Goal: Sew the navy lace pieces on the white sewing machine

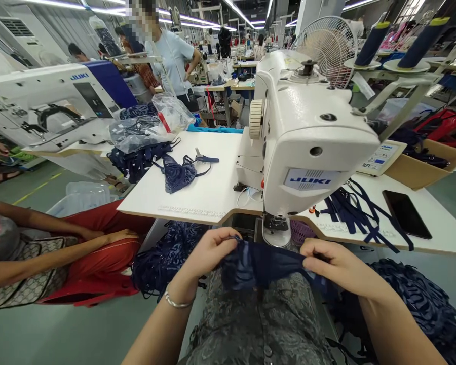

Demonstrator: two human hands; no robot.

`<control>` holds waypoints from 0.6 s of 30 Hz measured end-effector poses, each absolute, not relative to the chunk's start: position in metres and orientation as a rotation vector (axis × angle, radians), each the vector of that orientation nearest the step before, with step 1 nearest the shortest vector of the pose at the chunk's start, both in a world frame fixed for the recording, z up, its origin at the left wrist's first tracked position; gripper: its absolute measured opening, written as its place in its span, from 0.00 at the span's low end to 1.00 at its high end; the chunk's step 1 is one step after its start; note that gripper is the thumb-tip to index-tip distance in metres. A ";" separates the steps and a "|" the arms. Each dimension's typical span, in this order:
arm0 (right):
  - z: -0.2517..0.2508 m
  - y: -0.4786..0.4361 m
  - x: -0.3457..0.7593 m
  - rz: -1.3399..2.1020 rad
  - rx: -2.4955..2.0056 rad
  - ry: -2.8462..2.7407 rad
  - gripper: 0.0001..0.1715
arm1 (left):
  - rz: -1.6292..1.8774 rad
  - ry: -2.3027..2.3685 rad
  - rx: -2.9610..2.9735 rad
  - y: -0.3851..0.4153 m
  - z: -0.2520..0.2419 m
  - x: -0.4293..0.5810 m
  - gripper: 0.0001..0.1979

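Observation:
A navy bra (273,266) is stretched between my two hands, just in front of the sewing machine's needle area and above my lap. My left hand (213,253) pinches its left end between thumb and fingers. At the other end, my right hand (329,261) grips the navy fabric, part of which hangs below the fingers. Directly beyond the cloth stands the white JUKI sewing machine (319,137), its lower end near the fabric. Another navy bra (177,172) with lace cups lies on the white table (220,147) to the left.
Navy straps (351,208) and a black phone (407,214) lie on the right tabletop, by a cardboard box (421,167). Navy piles hang low on the left (167,253) and right (421,299). A seated person's arm (99,246) is at left. Another JUKI machine (57,101) stands beyond.

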State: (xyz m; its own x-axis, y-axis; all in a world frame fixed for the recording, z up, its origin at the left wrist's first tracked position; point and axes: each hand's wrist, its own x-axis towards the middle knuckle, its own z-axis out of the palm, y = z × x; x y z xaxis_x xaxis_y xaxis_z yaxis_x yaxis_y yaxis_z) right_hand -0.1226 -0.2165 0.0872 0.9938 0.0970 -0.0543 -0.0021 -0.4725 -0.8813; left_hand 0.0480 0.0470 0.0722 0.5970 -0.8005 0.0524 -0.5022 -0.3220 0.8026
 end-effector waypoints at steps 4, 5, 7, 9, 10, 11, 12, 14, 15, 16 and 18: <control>0.083 -0.212 -0.104 -0.017 -2.061 -0.011 0.12 | -0.255 -1.040 2.158 0.049 0.080 0.075 0.17; 0.079 -0.208 -0.097 -0.084 -2.090 -0.002 0.11 | -0.173 -1.036 2.201 0.045 0.078 0.081 0.16; 0.069 -0.200 -0.084 -0.236 -2.135 0.026 0.09 | 0.025 -1.020 2.264 0.035 0.071 0.086 0.13; 0.058 -0.194 -0.074 -0.386 -2.146 0.103 0.08 | 0.213 -1.017 2.275 0.022 0.060 0.081 0.12; 0.052 -0.192 -0.070 -0.446 -2.125 0.153 0.10 | 0.280 -1.035 2.259 0.016 0.054 0.074 0.13; 0.047 -0.191 -0.068 -0.485 -2.083 0.204 0.14 | 0.329 -1.091 2.228 0.010 0.049 0.065 0.14; 0.043 -0.191 -0.067 -0.504 -2.029 0.246 0.18 | 0.359 -1.189 2.182 0.005 0.044 0.055 0.15; 0.039 -0.190 -0.069 -0.487 -1.935 0.283 0.22 | 0.432 -1.533 2.053 -0.002 0.036 0.034 0.18; 0.038 -0.191 -0.072 -0.455 -1.909 0.289 0.22 | 0.484 -1.658 2.016 -0.004 0.033 0.026 0.19; 0.039 -0.190 -0.075 -0.413 -1.897 0.296 0.22 | 0.539 -1.750 2.001 -0.005 0.031 0.020 0.20; 0.041 -0.190 -0.084 -0.328 -1.880 0.305 0.20 | 0.621 -1.794 2.051 -0.007 0.029 0.014 0.20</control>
